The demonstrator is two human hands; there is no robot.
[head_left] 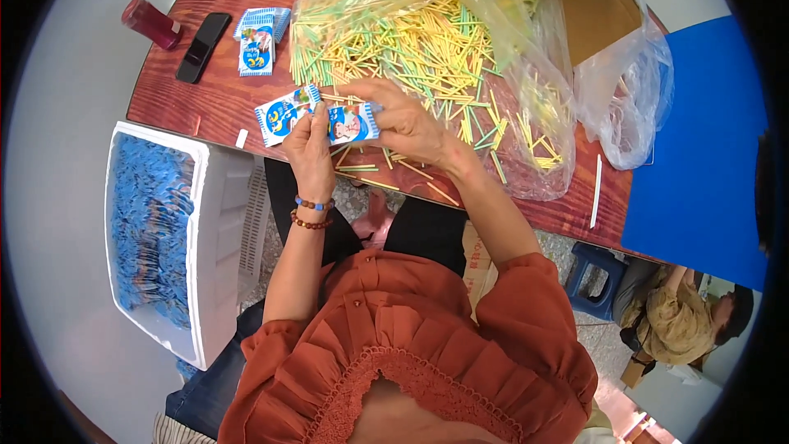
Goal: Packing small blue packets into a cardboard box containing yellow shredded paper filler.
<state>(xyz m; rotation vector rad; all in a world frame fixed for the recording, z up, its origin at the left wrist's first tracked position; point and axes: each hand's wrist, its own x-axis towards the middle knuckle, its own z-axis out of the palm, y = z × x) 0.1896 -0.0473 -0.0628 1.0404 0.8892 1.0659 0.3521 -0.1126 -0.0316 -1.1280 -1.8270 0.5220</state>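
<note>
Both my hands meet over the near edge of the table. My left hand (310, 148) is closed, pinching a small blue-and-white packet (283, 117) that sticks out to its left. With its fingers bent, my right hand (404, 122) grips a second packet (353, 123) of the same kind, which touches the left fingers. Just beyond my hands, a big heap of thin yellow and green sticks (427, 41) lies on and under a clear plastic bag (526, 99). A few loose sticks (359, 168) are at the table edge below the packets. My fingers partly cover both packets.
More packets (256, 51), a black phone (203, 48) and a red-capped jar (152, 23) are at the left of the table (238, 107). A white foam box (197, 222) full of blue packets stands below left. A cardboard box (596, 12) and a blue board (699, 148) are at the right.
</note>
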